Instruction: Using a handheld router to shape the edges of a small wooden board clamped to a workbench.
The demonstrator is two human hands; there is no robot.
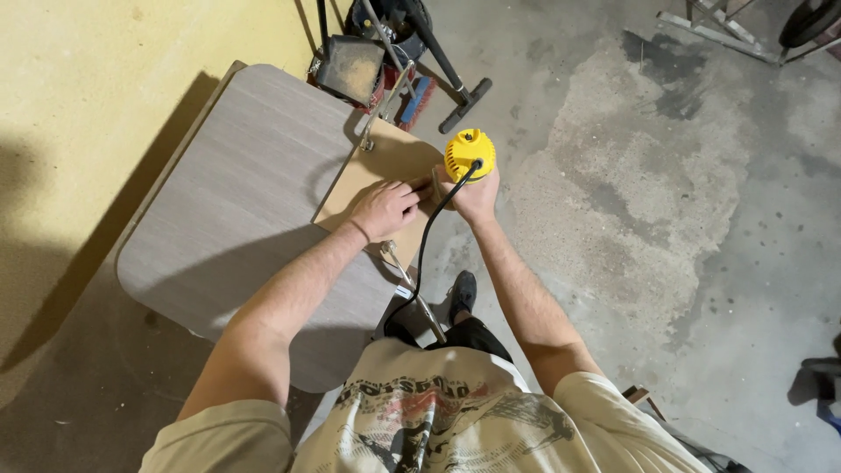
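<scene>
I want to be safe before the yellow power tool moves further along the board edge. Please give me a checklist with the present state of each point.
1. Right hand grips the yellow power tool: ok.
2. Left hand presses flat on the board: ok.
3. Clamps hold the board: far clamp and near clamp in place; tightness cannot tell.
4. Left fingers away from the cutter: close to the tool, cannot tell.
5. Black cord free of the cutter: hangs toward the body, ok.

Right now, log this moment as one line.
left hand: flat on board | right hand: grips yellow router | clamps: board on table
</scene>
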